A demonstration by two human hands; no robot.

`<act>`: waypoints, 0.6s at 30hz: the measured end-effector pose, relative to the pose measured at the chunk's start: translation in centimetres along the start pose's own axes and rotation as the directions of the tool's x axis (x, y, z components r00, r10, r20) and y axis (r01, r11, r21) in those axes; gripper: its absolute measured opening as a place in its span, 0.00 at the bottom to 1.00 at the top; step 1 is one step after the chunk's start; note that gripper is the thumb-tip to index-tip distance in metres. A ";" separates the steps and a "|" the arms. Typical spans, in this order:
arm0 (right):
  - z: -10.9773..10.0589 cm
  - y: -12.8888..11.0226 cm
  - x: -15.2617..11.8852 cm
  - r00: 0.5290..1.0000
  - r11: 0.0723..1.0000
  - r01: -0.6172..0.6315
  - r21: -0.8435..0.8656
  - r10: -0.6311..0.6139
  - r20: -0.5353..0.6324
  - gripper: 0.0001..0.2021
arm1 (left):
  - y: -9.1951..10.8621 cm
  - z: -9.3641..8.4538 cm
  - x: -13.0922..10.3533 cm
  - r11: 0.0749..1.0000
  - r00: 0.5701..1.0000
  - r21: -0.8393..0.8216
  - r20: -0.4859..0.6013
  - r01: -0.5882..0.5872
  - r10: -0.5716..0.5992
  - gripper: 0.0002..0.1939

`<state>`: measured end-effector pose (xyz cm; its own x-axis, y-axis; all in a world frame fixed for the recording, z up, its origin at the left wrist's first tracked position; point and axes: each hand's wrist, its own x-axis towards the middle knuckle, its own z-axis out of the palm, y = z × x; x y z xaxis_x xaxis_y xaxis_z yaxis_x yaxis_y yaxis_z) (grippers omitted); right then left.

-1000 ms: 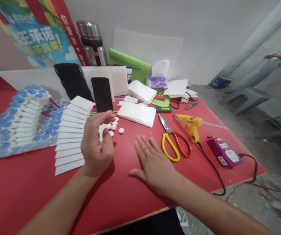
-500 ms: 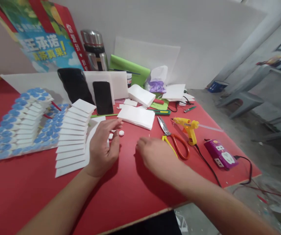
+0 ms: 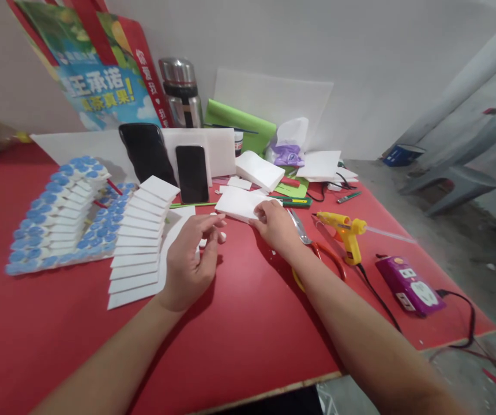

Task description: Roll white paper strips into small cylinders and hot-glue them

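Note:
My left hand (image 3: 191,259) hovers over the red table (image 3: 239,311), fingers curved and apart, with nothing seen in it. Small white pieces (image 3: 223,237) lie by its fingertips. My right hand (image 3: 274,225) has its fingers bent at the near right edge of a stack of white paper (image 3: 237,204); whether it pinches a sheet is too small to tell. Left of my left hand stands a fanned row of white steps (image 3: 135,253), beside a model covered in blue and white rolls (image 3: 57,213). Scissors with orange handles (image 3: 334,262) lie partly under my right forearm.
A yellow glue gun (image 3: 347,233) and a purple power socket (image 3: 408,285) with cords sit on the right. Behind are two phones (image 3: 191,173), a steel thermos (image 3: 181,92), a green cutter (image 3: 295,202), a tissue pack (image 3: 288,154) and a printed bag (image 3: 105,86).
My right hand has moved forward from the bare tabletop to the paper stack. My left hand stays in nearly the same place. The view has shifted slightly left.

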<state>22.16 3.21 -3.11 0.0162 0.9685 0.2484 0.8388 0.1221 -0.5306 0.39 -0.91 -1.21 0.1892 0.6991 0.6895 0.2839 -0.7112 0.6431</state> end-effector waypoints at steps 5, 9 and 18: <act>-0.4 0.3 0.3 1.000 0.993 -0.015 0.121 0.016 -0.015 0.06 | -0.1 0.0 -0.2 1.000 0.999 0.013 0.032 -0.018 0.017 0.21; -1.7 -0.1 0.1 0.994 0.981 -0.017 0.194 0.037 -0.103 0.07 | 0.2 0.0 0.0 0.999 0.999 0.023 -0.012 0.049 -0.049 0.17; -7.7 -2.2 -1.9 0.988 0.343 -0.148 0.927 0.000 0.157 0.06 | -0.2 -0.3 1.1 0.882 0.946 -0.352 0.025 0.312 -0.324 0.43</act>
<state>24.46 -0.57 3.79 -0.0696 0.9906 0.1177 -0.2191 0.1000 -0.9706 0.26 -0.02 -0.48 0.1106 0.8935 0.4352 -0.0215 -0.4357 0.8999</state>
